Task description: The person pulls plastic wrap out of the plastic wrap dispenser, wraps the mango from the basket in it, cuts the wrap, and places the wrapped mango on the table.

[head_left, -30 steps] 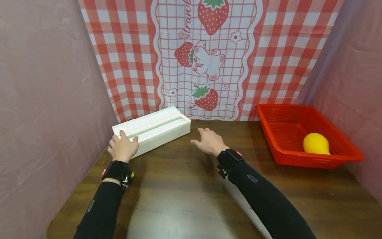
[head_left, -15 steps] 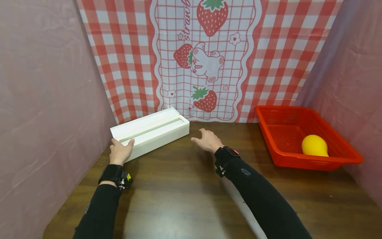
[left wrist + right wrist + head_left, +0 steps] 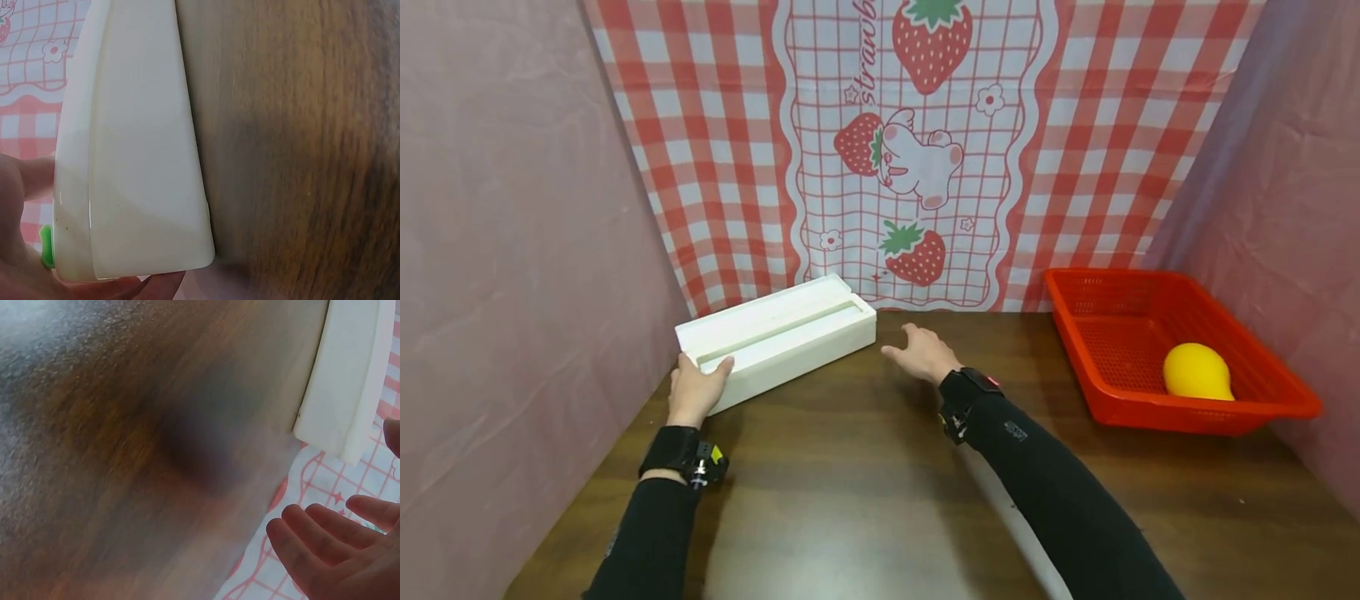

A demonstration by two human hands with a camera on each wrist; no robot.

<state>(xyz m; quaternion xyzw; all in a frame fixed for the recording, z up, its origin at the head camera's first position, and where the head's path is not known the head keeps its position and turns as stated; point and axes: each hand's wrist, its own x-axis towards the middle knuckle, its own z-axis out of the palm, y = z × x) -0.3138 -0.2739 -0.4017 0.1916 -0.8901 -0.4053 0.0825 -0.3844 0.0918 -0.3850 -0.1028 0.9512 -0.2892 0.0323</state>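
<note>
A long white box (image 3: 797, 358) lies slanted on the table at the back left, its lid tilted back behind it. My left hand (image 3: 695, 393) grips the box's left end, thumb at the top edge. In the left wrist view, fingers of the left hand (image 3: 25, 272) wrap the end of the box (image 3: 144, 150), beside a small green piece (image 3: 47, 247). My right hand (image 3: 925, 354) hovers off the box's right end, holding nothing. The right wrist view shows that hand (image 3: 340, 550) with extended fingers, apart from the box (image 3: 340, 381).
A red plastic basket (image 3: 1075, 358) stands at the right with a yellow rounded object (image 3: 1197, 372) in it. Behind the wooden table (image 3: 850, 467) hangs a red-and-white strawberry cloth (image 3: 722, 150). Pinkish cloth walls (image 3: 512, 250) rise at both sides.
My left hand has moved leftward and nearer me, from over the box's left end to around it. My right hand has hardly moved. The head view has shifted slightly.
</note>
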